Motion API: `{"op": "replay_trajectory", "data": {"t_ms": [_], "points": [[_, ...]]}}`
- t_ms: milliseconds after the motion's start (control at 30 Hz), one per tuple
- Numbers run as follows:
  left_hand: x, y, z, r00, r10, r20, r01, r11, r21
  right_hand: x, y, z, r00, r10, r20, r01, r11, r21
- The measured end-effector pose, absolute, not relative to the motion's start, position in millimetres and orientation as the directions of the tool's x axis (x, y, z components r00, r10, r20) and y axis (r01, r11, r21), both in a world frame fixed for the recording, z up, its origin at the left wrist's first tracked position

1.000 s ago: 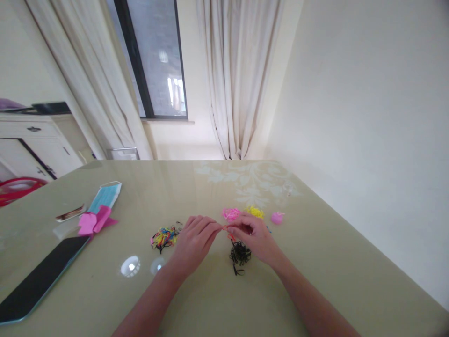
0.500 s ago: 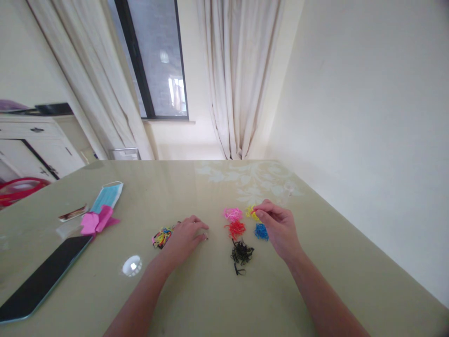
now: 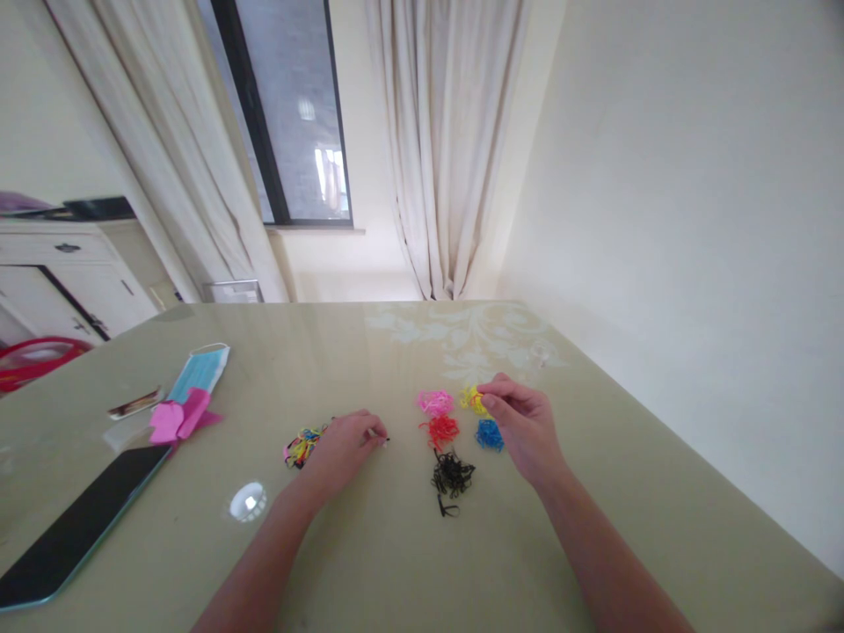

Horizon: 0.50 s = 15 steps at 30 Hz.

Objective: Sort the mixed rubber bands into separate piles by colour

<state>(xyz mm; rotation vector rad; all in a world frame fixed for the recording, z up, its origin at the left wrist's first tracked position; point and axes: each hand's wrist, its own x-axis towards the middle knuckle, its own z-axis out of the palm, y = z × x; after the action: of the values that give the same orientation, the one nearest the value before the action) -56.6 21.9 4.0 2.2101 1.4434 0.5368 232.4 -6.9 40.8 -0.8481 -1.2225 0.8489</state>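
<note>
Small coloured rubber bands lie on the table in heaps. A mixed heap [image 3: 301,447] is partly covered by my left hand [image 3: 348,447], whose thumb and fingers pinch together beside it. A tiny dark bit, apparently a rubber band, shows at those fingertips. My right hand [image 3: 524,426] is closed in a pinch over the yellow bands [image 3: 471,400], with a thin reddish rubber band just visible at its tips. Sorted heaps sit between the hands: pink bands [image 3: 435,403], red bands [image 3: 440,431], black bands [image 3: 452,475] and blue bands [image 3: 489,434].
To the left lie a dark flat tablet-like slab [image 3: 85,523], a pink folded piece [image 3: 181,418], a blue face mask [image 3: 201,371] and a small narrow packet [image 3: 135,403]. A shiny white round object [image 3: 248,501] sits near my left forearm. A wall [image 3: 692,264] borders the table's right side.
My left fingers have come together into a pinch at the small bit beside the mixed heap. My right hand has stayed nearly still by the yellow bands.
</note>
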Motion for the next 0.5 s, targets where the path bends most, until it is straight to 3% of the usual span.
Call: {"op": "replay_trajectory", "data": {"t_ms": [100,200,333,500], "points": [[-58,24,5,0.325,0.941,0.090,0.729,-0.310,0.611,236,-1,36,0.097,0.918,0.386,-0.033,0.390,-0.920],[-59,25,6,0.290,0.954,0.076,0.714,-0.268,0.647,236,6,26,-0.011,0.957,0.289,0.260,0.282,-0.924],[-58,27,6,0.278,0.958,0.063,0.676,-0.242,0.697,227,13,12,-0.116,0.967,0.228,0.632,0.249,-0.734],[-57,28,4,0.259,0.962,0.087,0.548,-0.220,0.807,218,14,7,-0.167,0.952,0.258,0.756,0.292,-0.587]]}}
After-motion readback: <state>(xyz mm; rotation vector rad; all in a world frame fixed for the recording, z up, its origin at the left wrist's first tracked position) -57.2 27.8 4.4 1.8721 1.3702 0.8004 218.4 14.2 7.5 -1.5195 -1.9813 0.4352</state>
